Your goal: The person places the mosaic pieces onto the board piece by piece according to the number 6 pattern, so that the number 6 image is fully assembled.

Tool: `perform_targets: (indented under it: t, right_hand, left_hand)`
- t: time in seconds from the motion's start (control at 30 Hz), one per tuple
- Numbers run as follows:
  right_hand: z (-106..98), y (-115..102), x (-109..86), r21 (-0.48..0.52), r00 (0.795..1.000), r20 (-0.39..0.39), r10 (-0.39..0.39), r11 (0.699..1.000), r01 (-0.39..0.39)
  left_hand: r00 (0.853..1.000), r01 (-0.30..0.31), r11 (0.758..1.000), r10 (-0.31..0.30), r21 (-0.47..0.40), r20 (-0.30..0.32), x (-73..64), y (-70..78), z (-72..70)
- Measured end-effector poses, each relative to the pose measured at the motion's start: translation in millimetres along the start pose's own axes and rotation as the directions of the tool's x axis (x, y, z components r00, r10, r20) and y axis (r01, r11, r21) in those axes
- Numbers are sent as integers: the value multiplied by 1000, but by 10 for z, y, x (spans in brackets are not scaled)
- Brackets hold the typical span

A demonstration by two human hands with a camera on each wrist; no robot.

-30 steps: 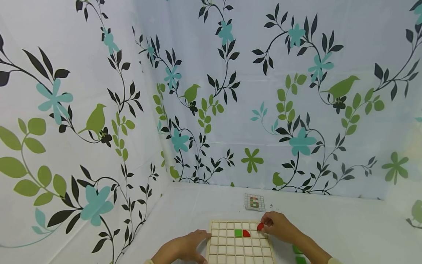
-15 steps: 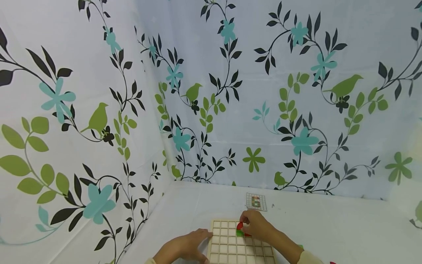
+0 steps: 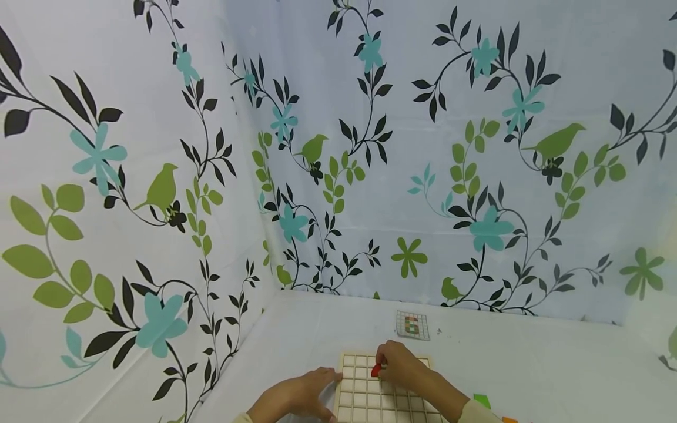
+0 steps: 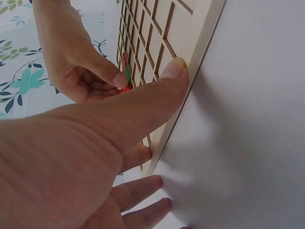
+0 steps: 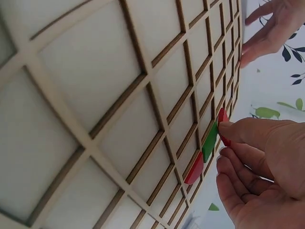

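Note:
My right hand (image 3: 400,365) pinches a red quarter-round tile (image 5: 222,119) between thumb and fingers over the upper part of a wooden grid board (image 3: 365,400). In the right wrist view, a green square tile (image 5: 209,141) sits in a cell right beside the pinched tile. One cell further along, another red tile (image 5: 194,168) lies in the grid; in the head view the right hand mostly covers these. At the board's left edge, my left hand (image 3: 302,392) rests with extended fingers, its thumb (image 4: 176,71) on the wooden rim.
A small card with a coloured grid pattern (image 3: 412,325) lies behind the board. To the board's right, a green tile (image 3: 482,400) and an orange piece (image 3: 509,420) lie on the white table. Patterned curtains stand at the back and left.
My right hand has carried the red tile leftward across the board, from its upper right corner to beside the green square. The left hand stays at the left edge.

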State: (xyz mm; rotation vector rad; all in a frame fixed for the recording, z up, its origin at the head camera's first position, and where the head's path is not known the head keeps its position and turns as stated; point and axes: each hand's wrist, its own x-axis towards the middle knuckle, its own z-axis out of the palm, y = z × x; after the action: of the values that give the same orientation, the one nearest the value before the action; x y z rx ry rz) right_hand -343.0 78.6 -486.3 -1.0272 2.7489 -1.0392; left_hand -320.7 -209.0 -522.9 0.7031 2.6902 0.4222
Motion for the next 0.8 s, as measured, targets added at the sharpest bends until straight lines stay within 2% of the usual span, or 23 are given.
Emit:
perform_targets:
  t: [0.17,0.2,0.27,0.3,0.4,0.43,0.5,0.57,0.7,0.77,0.8]
  right_hand:
    - [45,-14,8,11,1000,30,-2,1000,2]
    - [47,-20,9,8,999,33,2,1000,-2]
    - [44,-38,13,-5,999,41,5,1000,-4]
    - [39,-47,17,-17,999,41,1,1000,-1]
    - [28,-70,26,-43,999,47,0,999,2]
    - [30,-73,30,-56,999,48,-3,998,6]
    - [38,-77,34,-67,999,52,3,998,0]
    - [50,-74,39,-64,998,61,11,998,-7]
    - [66,-69,46,-69,996,82,15,998,-9]
    - [69,-70,45,-101,997,81,2,995,7]
    - [69,-70,43,-121,997,78,-6,993,16]
  left_hand:
    - [998,-46,999,47,12,-34,62,-128,119]
    - [999,-40,999,40,8,-35,22,-64,77]
    - [998,-47,999,48,9,-47,97,-172,140]
    - [998,-39,999,39,4,-49,90,-160,133]
    - [999,3,1000,-3,-12,-40,-25,31,-1]
    - [999,1,1000,-2,-13,-39,-25,27,1]
    - [999,29,999,-30,-23,-33,-205,297,-166]
    - [999,26,1000,-26,-12,-23,-279,409,-244]
    - [999,30,999,-30,-21,-16,-298,439,-276]
    - [999,42,998,-42,-41,-16,-261,395,-252]
    - [999,31,999,-31,-23,-14,-224,332,-218]
